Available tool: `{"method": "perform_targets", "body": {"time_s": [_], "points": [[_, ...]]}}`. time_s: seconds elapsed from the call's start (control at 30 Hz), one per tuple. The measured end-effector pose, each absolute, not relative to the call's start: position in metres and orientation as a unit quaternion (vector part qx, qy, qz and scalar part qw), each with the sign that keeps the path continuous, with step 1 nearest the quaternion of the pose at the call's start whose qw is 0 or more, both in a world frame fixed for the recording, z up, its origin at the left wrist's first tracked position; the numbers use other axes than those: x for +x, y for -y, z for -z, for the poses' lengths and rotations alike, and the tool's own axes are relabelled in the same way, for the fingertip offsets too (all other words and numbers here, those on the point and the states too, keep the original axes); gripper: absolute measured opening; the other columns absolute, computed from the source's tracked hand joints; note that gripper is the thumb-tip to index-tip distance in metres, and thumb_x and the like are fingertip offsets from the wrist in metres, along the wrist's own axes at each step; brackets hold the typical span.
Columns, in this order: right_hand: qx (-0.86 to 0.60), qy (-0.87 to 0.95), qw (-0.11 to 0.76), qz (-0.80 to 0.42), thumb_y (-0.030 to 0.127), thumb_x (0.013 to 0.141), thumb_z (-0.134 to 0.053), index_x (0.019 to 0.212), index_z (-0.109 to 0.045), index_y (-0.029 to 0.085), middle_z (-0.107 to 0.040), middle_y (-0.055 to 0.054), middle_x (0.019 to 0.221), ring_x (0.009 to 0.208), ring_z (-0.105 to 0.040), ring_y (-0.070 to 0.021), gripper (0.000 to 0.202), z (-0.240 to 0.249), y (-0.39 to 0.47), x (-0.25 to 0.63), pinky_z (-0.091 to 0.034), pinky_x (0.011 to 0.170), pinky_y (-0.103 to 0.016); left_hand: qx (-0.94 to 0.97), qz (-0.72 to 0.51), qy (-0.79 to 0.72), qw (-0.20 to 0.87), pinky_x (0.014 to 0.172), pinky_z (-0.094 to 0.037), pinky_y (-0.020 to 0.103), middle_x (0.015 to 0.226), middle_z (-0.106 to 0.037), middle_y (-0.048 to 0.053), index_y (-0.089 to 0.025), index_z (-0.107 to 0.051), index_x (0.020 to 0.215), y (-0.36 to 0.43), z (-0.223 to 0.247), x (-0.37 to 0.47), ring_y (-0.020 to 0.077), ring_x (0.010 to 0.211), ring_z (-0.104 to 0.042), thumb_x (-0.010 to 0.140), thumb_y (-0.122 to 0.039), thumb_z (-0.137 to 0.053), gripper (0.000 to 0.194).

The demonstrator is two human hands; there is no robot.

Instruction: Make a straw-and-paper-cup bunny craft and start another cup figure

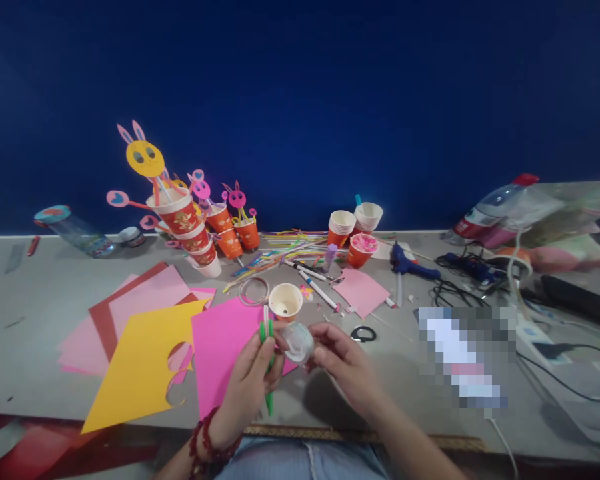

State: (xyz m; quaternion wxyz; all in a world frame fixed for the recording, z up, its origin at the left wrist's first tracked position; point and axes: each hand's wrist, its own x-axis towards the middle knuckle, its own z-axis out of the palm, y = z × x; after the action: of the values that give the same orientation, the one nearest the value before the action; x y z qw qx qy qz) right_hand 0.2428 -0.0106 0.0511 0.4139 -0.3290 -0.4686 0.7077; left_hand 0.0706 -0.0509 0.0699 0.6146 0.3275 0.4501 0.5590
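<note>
On the far left of the frame a clear jar (83, 233) with a blue lid lies on the grey table (35, 320); right of it, a tall stack of patterned paper cups (185, 223) carries a yellow rabbit face (145, 159) on a stick, reaching into the upper left. Below, in the lower left, a yellow sheet (137, 363) with rounded cut-outs lies over pink and dark red sheets, beside a bright pink sheet (220, 347). At the lower centre the left hand (253, 373) is closed around a green tool (266, 329), held upright over the bright pink sheet's right part. Just right of it, a clear round roll (299, 342) is pinched in the fingertips of the right hand (347, 360); the left fingers reach its near side, though whether they grip it I cannot tell. Just above the hands stands a pale paper cup (285, 301). Right of centre lie a pink paper piece (361, 292) and a black ring (363, 333), then a blue glue gun (413, 263); at the upper right a red-capped bottle (487, 213) leans.
</note>
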Motion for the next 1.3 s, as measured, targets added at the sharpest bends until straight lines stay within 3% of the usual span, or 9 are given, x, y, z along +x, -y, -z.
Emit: {"method": "perform_targets", "body": {"time_s": [0.1, 0.23, 0.4, 0.53, 0.63, 0.77, 0.97, 1.13, 1.3], "points": [[-0.387, 0.603, 0.44, -0.541, 0.044, 0.079, -0.082, 0.098, -0.062, 0.021, -0.07, -0.004, 0.088, 0.074, -0.068, -0.0183, 0.036, -0.054, 0.02, 0.245, -0.054, 0.071, -0.03, 0.285, -0.591, -0.435, 0.617, 0.037, -0.018, 0.016, 0.045, -0.03, -0.013, -0.02, -0.059, 0.087, 0.051, -0.067, 0.072, 0.0047, 0.037, -0.017, 0.088, -0.058, -0.067, 0.039], [-0.4, 0.742, 0.417, -0.341, 0.042, 0.086, -0.076, 0.085, -0.064, 0.022, -0.071, -0.003, 0.073, 0.064, -0.067, -0.0188, 0.023, -0.056, 0.027, 0.239, -0.049, 0.063, -0.028, 0.25, -0.605, -0.449, 0.608, 0.039, -0.025, 0.015, 0.045, -0.032, -0.013, -0.021, -0.058, 0.086, 0.053, -0.067, 0.075, 0.0047, 0.038, -0.022, 0.084, -0.06, -0.071, 0.041], [-0.395, 0.777, 0.43, -0.234, 0.03, 0.097, -0.063, 0.079, -0.064, 0.021, -0.07, -0.003, 0.065, 0.056, -0.063, -0.0167, 0.02, -0.059, 0.024, 0.232, -0.043, 0.057, -0.027, 0.244, -0.627, -0.465, 0.575, 0.042, -0.033, 0.017, 0.053, -0.046, -0.009, -0.02, -0.06, 0.085, 0.055, -0.068, 0.08, 0.0054, 0.043, -0.037, 0.072, -0.059, -0.082, 0.047], [-0.353, 0.779, 0.434, -0.284, 0.024, 0.1, -0.053, 0.081, -0.063, 0.023, -0.068, -0.002, 0.069, 0.062, -0.063, -0.0175, 0.021, -0.062, 0.025, 0.242, -0.045, 0.062, -0.028, 0.22, -0.618, -0.414, 0.631, 0.036, -0.022, 0.014, 0.045, -0.035, -0.012, -0.018, -0.061, 0.084, 0.05, -0.067, 0.078, 0.003, 0.036, -0.023, 0.082, -0.056, -0.075, 0.041], [-0.368, 0.736, 0.453, -0.342, 0.022, 0.101, -0.051, 0.093, -0.063, 0.024, -0.068, -0.003, 0.077, 0.069, -0.065, -0.0182, 0.015, -0.063, 0.025, 0.248, -0.049, 0.067, -0.028, 0.163, -0.593, -0.362, 0.7, 0.034, -0.013, 0.012, 0.052, -0.043, -0.011, -0.017, -0.06, 0.087, 0.045, -0.065, 0.074, 0.0005, 0.038, -0.011, 0.082, -0.047, -0.078, 0.036], [-0.35, 0.724, 0.46, -0.376, 0.026, 0.096, -0.062, 0.112, -0.065, 0.025, -0.067, -0.007, 0.102, 0.083, -0.064, -0.0202, 0.016, -0.063, 0.022, 0.243, -0.053, 0.073, -0.031, 0.133, -0.561, -0.309, 0.756, 0.033, -0.014, 0.01, 0.055, -0.046, -0.01, -0.016, -0.059, 0.09, 0.043, -0.06, 0.071, -0.0002, 0.038, -0.007, 0.083, -0.043, -0.078, 0.034], [-0.332, 0.738, 0.449, -0.379, 0.032, 0.093, -0.067, 0.099, -0.072, 0.023, -0.06, -0.004, 0.084, 0.074, -0.058, -0.0193, 0.012, -0.068, 0.015, 0.233, -0.048, 0.068, -0.03, 0.162, -0.566, -0.33, 0.738, 0.033, -0.014, 0.011, 0.051, -0.042, -0.012, -0.017, -0.06, 0.092, 0.046, -0.056, 0.075, 0.0006, 0.037, -0.006, 0.084, -0.049, -0.076, 0.037], [-0.313, 0.659, 0.434, -0.529, 0.047, 0.089, -0.072, 0.077, -0.067, 0.021, -0.056, 0.0, 0.074, 0.067, -0.052, -0.0161, 0.029, -0.068, 0.01, 0.236, -0.043, 0.064, -0.026, 0.26, -0.543, -0.337, 0.724, 0.035, -0.013, 0.015, 0.047, -0.031, -0.012, -0.018, -0.063, 0.092, 0.046, -0.059, 0.061, 0.0023, 0.037, -0.009, 0.092, -0.051, -0.066, 0.032], [-0.288, 0.568, 0.405, -0.656, 0.053, 0.082, -0.078, 0.073, -0.063, 0.02, -0.057, 0.0, 0.076, 0.071, -0.053, -0.0157, 0.038, -0.062, 0.007, 0.235, -0.042, 0.067, -0.025, 0.362, -0.492, -0.397, 0.686, 0.041, -0.015, 0.02, 0.053, -0.034, -0.01, -0.016, -0.066, 0.112, 0.046, -0.055, 0.053, 0.0056, 0.042, -0.021, 0.094, -0.051, -0.062, 0.039]]}}
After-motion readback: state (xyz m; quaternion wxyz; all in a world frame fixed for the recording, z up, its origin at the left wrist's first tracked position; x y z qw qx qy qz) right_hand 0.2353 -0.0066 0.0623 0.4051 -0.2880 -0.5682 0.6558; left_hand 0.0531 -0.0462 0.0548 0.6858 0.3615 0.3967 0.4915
